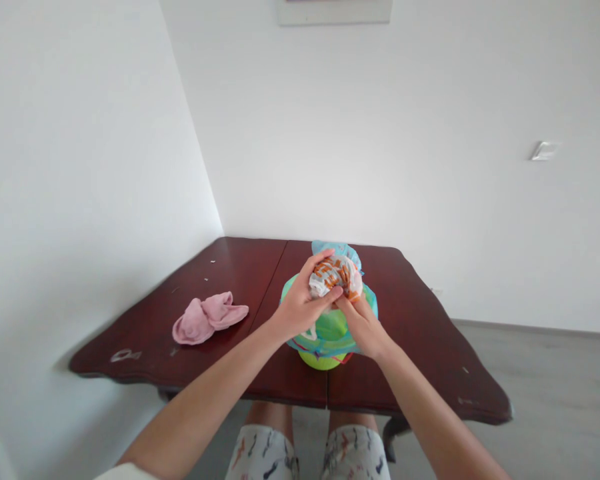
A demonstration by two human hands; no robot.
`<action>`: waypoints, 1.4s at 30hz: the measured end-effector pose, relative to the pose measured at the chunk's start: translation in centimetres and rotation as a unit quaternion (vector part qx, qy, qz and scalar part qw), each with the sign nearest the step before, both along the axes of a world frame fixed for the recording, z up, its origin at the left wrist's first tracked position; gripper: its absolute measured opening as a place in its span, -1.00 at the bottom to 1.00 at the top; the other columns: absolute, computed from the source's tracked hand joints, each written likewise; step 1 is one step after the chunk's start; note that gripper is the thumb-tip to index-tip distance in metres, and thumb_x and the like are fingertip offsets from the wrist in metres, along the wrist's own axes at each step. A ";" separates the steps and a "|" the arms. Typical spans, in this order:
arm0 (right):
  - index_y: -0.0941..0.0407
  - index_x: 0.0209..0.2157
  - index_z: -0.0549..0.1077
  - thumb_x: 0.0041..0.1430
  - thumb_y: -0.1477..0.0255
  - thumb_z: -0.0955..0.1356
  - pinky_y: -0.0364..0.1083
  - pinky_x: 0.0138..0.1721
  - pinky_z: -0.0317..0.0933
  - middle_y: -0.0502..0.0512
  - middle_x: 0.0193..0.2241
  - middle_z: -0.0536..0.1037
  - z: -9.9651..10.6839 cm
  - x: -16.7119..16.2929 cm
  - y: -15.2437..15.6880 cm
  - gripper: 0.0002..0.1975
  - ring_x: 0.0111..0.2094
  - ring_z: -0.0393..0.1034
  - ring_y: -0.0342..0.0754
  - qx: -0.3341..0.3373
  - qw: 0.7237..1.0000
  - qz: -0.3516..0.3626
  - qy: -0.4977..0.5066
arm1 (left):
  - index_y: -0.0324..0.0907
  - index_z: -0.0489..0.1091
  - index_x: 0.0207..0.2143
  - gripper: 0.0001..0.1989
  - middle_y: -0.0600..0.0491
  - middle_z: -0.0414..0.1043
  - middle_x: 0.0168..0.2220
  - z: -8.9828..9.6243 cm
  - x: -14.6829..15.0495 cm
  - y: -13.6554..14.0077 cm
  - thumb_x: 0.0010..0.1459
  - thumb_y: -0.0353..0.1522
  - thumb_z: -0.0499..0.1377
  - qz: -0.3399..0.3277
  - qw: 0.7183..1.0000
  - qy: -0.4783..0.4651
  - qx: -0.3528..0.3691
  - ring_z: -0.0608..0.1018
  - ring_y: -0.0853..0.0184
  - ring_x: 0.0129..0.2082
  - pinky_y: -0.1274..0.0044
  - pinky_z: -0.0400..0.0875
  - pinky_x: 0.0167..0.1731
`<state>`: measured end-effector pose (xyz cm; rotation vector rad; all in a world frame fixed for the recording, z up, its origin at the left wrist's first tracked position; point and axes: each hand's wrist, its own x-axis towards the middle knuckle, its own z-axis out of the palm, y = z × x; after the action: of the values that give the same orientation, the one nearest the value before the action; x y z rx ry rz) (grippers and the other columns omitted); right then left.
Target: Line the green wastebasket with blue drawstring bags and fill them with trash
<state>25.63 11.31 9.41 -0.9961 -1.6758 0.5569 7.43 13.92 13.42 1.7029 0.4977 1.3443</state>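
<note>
Both of my hands hold a crumpled white cloth with orange stripes (336, 275) just above a green bowl (327, 331). My left hand (305, 300) wraps over its left side, fingers curled around it. My right hand (361, 321) grips it from below on the right. The bowl stands on the dark red wooden table (410, 333) near its front edge and is lined with a thin blue-green plastic bag (347, 251) that sticks up behind the cloth.
A pink cloth (207, 317) lies bunched on the table to the left of the bowl. White walls close in at the left and behind. Grey floor shows on the right. My knees are under the table's front edge.
</note>
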 end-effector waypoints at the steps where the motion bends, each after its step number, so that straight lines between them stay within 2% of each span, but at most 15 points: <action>1: -0.09 0.65 0.30 0.72 0.11 0.32 0.42 0.56 0.40 0.25 0.50 0.54 0.4 0.6 -0.2 -0.38 0.51 0.48 0.30 -0.001 0.999 0.035 0.020 | 0.00 0.34 0.62 -0.13 -0.20 0.50 0.53 0.1 -0.6 0.0 0.43 -0.10 0.57 -0.005 1.000 0.028 0.009 0.65 -0.11 0.46 0.06 0.55 0.52; 3: -0.10 0.73 0.06 0.63 0.25 0.43 0.32 0.48 0.53 0.30 0.60 0.42 1.3 1.7 -0.4 -0.16 0.48 0.53 0.24 0.028 0.996 0.076 0.032 | 0.02 0.28 0.67 -0.08 -0.22 0.49 0.54 0.2 -1.6 0.2 0.43 -0.12 0.56 -0.014 0.997 0.075 0.013 0.62 -0.14 0.49 0.05 0.58 0.49; 5: -0.14 0.77 -0.09 0.51 0.39 0.50 0.32 0.55 0.46 0.32 0.70 0.24 2.1 2.7 -0.5 0.04 0.59 0.41 0.24 0.072 0.994 0.078 -0.010 | 0.01 0.27 0.65 -0.12 -0.21 0.52 0.52 0.0 -2.4 0.6 0.44 -0.15 0.54 -0.015 0.994 0.108 0.004 0.65 -0.13 0.45 0.07 0.64 0.42; 7: -0.16 0.78 -0.07 0.42 0.46 0.55 0.40 0.68 0.26 0.31 0.75 0.14 2.7 3.4 -0.3 0.14 0.72 0.19 0.31 0.111 0.987 0.068 -0.091 | -0.01 0.30 0.60 -0.21 -0.20 0.56 0.48 -0.3 -3.1 1.3 0.45 -0.23 0.49 -0.016 0.990 0.138 0.005 0.71 -0.08 0.37 0.11 0.69 0.34; 9: -0.17 0.78 -0.01 0.39 0.50 0.57 0.46 0.72 0.13 0.31 0.74 0.19 3.0 3.6 0.2 0.15 0.75 0.12 0.36 0.137 0.974 0.062 -0.166 | -0.02 0.31 0.56 -0.26 -0.16 0.62 0.41 -0.5 -3.7 2.1 0.42 -0.36 0.43 -0.011 0.981 0.193 0.036 0.75 -0.02 0.28 0.14 0.69 0.31; 12: -0.19 0.79 -0.02 0.39 0.50 0.59 0.43 0.72 0.17 0.29 0.72 0.26 2.9 3.4 0.7 0.18 0.73 0.20 0.33 0.132 0.962 0.084 -0.223 | -0.07 0.31 0.51 -0.28 -0.14 0.68 0.29 -0.7 -4.1 3.0 0.34 -0.51 0.29 0.031 0.939 0.327 0.099 0.76 0.00 0.20 0.15 0.67 0.28; 15: -0.16 0.81 -0.11 0.37 0.37 0.65 0.37 0.73 0.17 0.29 0.76 0.18 2.4 3.4 0.9 0.26 0.75 0.15 0.30 0.084 0.962 0.106 -0.238 | -0.14 0.33 0.43 -0.46 -0.19 0.68 0.21 -0.6 -3.8 3.4 0.46 -0.47 0.22 0.078 0.885 0.435 0.144 0.75 -0.06 0.21 0.15 0.67 0.23; 19: -0.08 0.77 0.09 0.61 0.25 0.45 0.42 0.69 0.25 0.34 0.68 0.35 1.3 4.8 1.1 -0.13 0.70 0.28 0.29 0.046 0.969 0.065 -0.234 | -0.04 0.44 0.44 -0.44 -0.18 0.51 0.40 -0.2 -2.8 3.7 0.45 -0.42 0.36 0.118 0.810 0.503 0.276 0.59 -0.07 0.36 0.13 0.56 0.37; 22: -0.08 0.60 0.41 0.66 0.20 0.40 0.44 0.60 0.37 0.31 0.51 0.59 0.6 6.3 1.2 -0.40 0.55 0.52 0.31 0.033 0.977 0.018 -0.211 | 0.06 0.52 0.43 -0.37 -0.15 0.49 0.27 -0.3 -2.1 4.4 0.38 -0.38 0.50 0.143 0.742 0.571 0.321 0.58 -0.06 0.23 0.14 0.59 0.24; 24: -0.06 0.48 0.53 0.64 0.18 0.42 0.42 0.50 0.49 0.30 0.39 0.70 0.3 7.3 0.8 -0.50 0.43 0.64 0.32 0.027 0.983 -0.016 -0.180 | 0.03 0.50 0.48 -0.24 -0.13 0.51 0.20 -1.0 -1.7 5.3 0.29 -0.44 0.55 0.130 0.722 0.598 0.322 0.60 -0.05 0.20 0.19 0.60 0.20; 26: -0.02 0.39 0.60 0.64 0.17 0.44 0.33 0.32 0.64 0.30 0.29 0.76 0.0 8.3 -0.1 -0.57 0.29 0.73 0.31 0.010 0.990 -0.050 -0.132 | -0.01 0.49 0.48 -0.17 -0.12 0.55 0.19 -2.0 -1.4 6.2 0.20 -0.50 0.58 0.114 0.738 0.586 0.315 0.63 -0.06 0.21 0.24 0.60 0.18; 29: 0.01 0.25 0.68 0.64 0.12 0.46 0.20 0.16 0.69 0.29 0.17 0.81 -1.4 10.0 -2.0 -0.64 0.13 0.80 0.25 -0.010 0.994 -0.100 -0.038 | -0.01 0.57 0.40 -0.24 -0.11 0.61 0.21 -3.3 -1.5 7.4 0.19 -0.36 0.64 0.051 0.798 0.524 0.291 0.71 -0.05 0.16 0.30 0.63 0.11; 34: 0.03 0.08 0.70 0.57 0.00 0.52 0.10 0.00 0.68 0.25 -0.01 0.85 -7.0 13.3 -5.5 -0.61 -0.11 0.82 0.14 -0.005 0.965 -0.238 0.113 | 0.08 0.72 0.26 -0.54 -0.05 0.77 0.22 -3.4 -2.6 7.5 0.38 -0.07 0.55 -0.100 0.860 0.442 0.235 0.79 -0.04 0.21 0.28 0.64 0.24; 37: 0.05 -0.02 0.71 0.51 -0.09 0.53 0.06 -0.16 0.67 0.24 -0.14 0.84 -11.2 14.9 -7.4 -0.53 -0.27 0.78 0.12 -0.026 0.940 -0.309 0.138 | 0.11 0.78 0.19 -0.71 -0.03 0.82 0.21 -2.6 -3.8 6.7 0.54 -0.08 0.40 -0.090 0.875 0.425 0.213 0.80 0.00 0.25 0.25 0.61 0.34; 42: 0.05 -0.08 0.72 0.42 -0.21 0.54 0.05 -0.30 0.69 0.26 -0.22 0.85 -16.8 15.7 -9.4 -0.43 -0.34 0.80 0.17 -0.083 0.936 -0.316 0.127 | 0.07 0.77 0.24 -0.60 -0.03 0.82 0.24 -2.0 -7.1 5.0 0.70 -0.02 0.21 -0.046 0.860 0.469 0.196 0.74 -0.03 0.38 0.14 0.49 0.50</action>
<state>41.32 1.93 -7.39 -1.4389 -1.0068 0.3725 0.32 18.91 11.44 2.6614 0.6865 0.4612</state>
